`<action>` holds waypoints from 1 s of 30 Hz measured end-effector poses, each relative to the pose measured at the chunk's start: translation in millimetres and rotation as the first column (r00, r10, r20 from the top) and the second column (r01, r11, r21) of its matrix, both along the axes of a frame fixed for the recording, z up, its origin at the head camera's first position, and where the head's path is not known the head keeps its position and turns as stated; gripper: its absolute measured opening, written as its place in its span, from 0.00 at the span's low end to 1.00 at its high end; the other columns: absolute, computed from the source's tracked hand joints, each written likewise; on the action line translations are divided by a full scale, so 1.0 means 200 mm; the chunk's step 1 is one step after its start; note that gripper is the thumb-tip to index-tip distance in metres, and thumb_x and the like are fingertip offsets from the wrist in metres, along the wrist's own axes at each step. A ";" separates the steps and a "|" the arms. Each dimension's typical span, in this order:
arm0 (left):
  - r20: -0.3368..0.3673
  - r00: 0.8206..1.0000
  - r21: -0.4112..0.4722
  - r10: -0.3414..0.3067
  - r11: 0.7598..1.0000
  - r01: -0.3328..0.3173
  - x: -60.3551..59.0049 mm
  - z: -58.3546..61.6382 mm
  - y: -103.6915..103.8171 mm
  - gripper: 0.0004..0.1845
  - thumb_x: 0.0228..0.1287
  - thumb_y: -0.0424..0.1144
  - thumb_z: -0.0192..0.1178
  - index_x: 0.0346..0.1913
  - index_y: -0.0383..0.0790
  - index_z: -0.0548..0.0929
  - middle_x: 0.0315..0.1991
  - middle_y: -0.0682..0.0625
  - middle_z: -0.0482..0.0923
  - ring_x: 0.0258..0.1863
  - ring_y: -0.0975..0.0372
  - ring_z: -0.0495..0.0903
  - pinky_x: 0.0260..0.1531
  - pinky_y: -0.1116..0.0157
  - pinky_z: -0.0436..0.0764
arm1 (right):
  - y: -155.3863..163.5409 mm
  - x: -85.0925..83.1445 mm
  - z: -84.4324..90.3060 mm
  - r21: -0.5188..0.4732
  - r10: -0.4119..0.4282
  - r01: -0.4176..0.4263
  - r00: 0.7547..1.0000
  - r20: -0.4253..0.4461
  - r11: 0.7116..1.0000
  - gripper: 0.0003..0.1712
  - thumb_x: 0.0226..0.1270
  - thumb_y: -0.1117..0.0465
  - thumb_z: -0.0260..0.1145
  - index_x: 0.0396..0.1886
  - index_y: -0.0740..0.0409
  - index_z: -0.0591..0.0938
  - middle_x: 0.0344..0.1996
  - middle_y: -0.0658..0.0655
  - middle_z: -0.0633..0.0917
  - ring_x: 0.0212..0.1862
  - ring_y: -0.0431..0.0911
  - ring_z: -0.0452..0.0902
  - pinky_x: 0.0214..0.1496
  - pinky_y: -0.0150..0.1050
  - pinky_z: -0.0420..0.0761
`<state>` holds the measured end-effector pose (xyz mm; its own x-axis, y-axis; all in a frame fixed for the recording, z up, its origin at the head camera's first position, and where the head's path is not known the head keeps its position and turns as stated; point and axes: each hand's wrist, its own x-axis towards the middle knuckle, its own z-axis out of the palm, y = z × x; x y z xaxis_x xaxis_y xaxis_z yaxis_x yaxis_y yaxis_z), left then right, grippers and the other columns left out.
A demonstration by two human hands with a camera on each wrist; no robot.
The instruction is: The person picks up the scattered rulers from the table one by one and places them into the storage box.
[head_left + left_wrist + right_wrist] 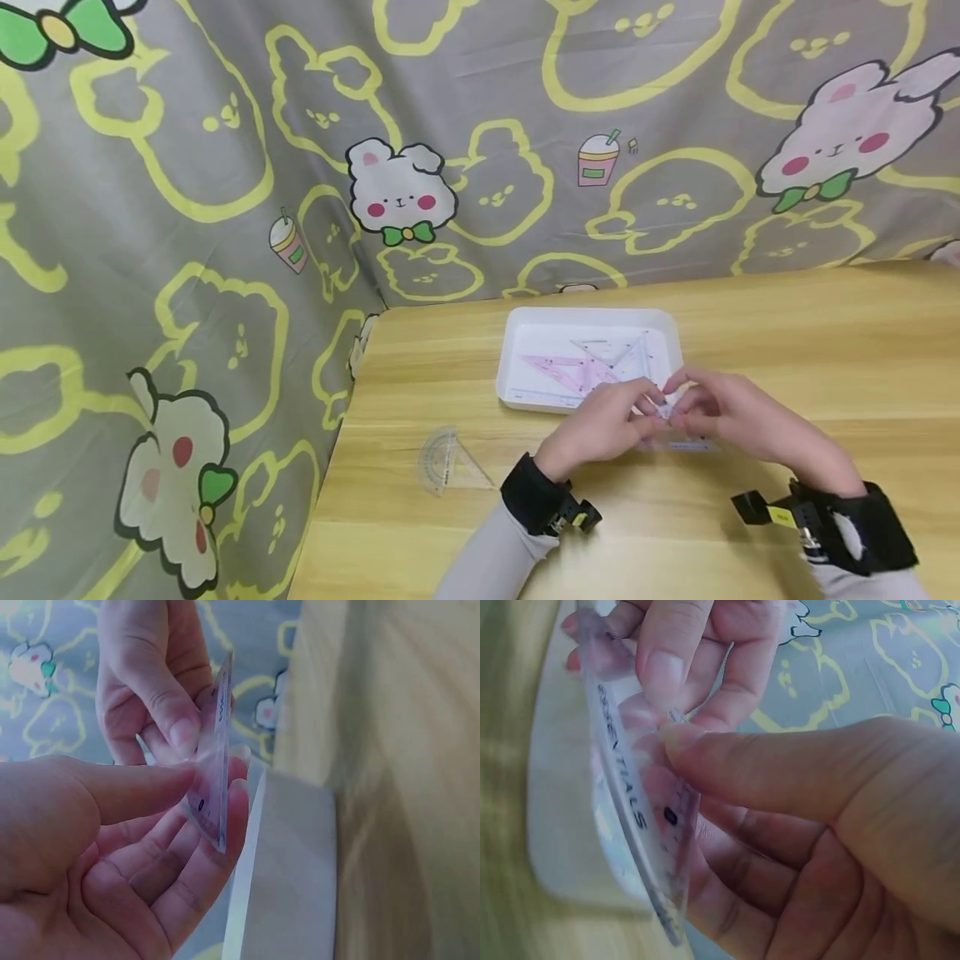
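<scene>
Both hands meet over the tray's front right corner. Between them is a thin clear plastic measuring piece point(630, 780) with printed marks, a "0" and the word "ESSENTIALS"; whether it is a protractor or a set square I cannot tell. My left hand point(606, 421) pinches it between thumb and fingers. My right hand point(731, 412) pinches it from the other side, thumb point(727, 754) on its face. In the left wrist view the piece point(214, 761) stands nearly edge-on. A blue-marked strip point(688, 446) shows on the table below the right hand, partly covered.
The white tray point(517, 329) holds a pink set square point(562, 367), a clear set square point(636, 358) and a clear ruler point(540, 396), among others. Left of the hands, a clear protractor point(435, 461) and a triangular piece point(468, 471) lie on the wooden table point(390, 533). A patterned curtain point(480, 167) hangs behind.
</scene>
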<state>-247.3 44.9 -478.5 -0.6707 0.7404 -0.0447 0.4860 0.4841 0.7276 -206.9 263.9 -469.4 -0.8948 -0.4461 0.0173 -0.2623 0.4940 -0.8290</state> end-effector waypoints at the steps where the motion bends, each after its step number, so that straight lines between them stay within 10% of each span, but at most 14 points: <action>1: 0.036 0.999 0.025 0.016 1.000 -0.017 -0.02 0.00 -0.02 0.14 0.77 0.37 0.63 0.61 0.41 0.81 0.43 0.54 0.90 0.28 0.79 0.82 0.35 0.80 0.78 | -0.02 -0.02 0.00 0.001 -0.009 0.009 1.000 0.017 1.000 0.18 0.71 0.69 0.70 0.57 0.66 0.76 0.36 0.51 0.91 0.34 0.37 0.83 0.34 0.35 0.82; 8: 0.288 0.950 0.250 0.119 0.949 -0.194 -0.14 -0.02 -0.18 0.20 0.76 0.29 0.60 0.68 0.42 0.78 0.41 0.44 0.86 0.27 0.67 0.87 0.32 0.62 0.89 | -0.18 -0.17 -0.01 0.006 -0.135 0.135 0.990 0.034 0.991 0.21 0.74 0.64 0.70 0.61 0.65 0.75 0.37 0.53 0.90 0.37 0.44 0.84 0.37 0.36 0.82; 17: 0.154 0.924 0.245 0.350 0.893 -0.378 -0.28 -0.01 -0.36 0.08 0.73 0.32 0.66 0.51 0.40 0.81 0.37 0.47 0.89 0.37 0.53 0.90 0.34 0.71 0.81 | -0.40 -0.36 -0.06 -0.059 -0.296 0.297 0.955 0.027 0.953 0.15 0.72 0.58 0.73 0.48 0.64 0.82 0.37 0.61 0.90 0.33 0.50 0.88 0.35 0.36 0.83; 23: 0.225 0.872 0.322 0.435 0.812 -0.488 -0.35 0.01 -0.45 0.07 0.72 0.28 0.65 0.47 0.33 0.78 0.40 0.38 0.87 0.36 0.44 0.90 0.36 0.55 0.89 | -0.49 -0.41 -0.09 -0.151 -0.335 0.338 0.941 0.048 0.929 0.20 0.74 0.61 0.70 0.60 0.65 0.78 0.42 0.65 0.90 0.38 0.45 0.90 0.41 0.29 0.83; 30: 0.326 0.805 0.351 0.496 0.727 -0.590 -0.37 -0.01 -0.44 0.12 0.71 0.25 0.63 0.48 0.33 0.71 0.43 0.43 0.77 0.30 0.58 0.89 0.41 0.48 0.89 | -0.59 -0.44 -0.14 -0.237 -0.307 0.328 0.944 0.122 0.914 0.29 0.77 0.62 0.67 0.71 0.66 0.70 0.47 0.69 0.89 0.42 0.52 0.91 0.41 0.34 0.87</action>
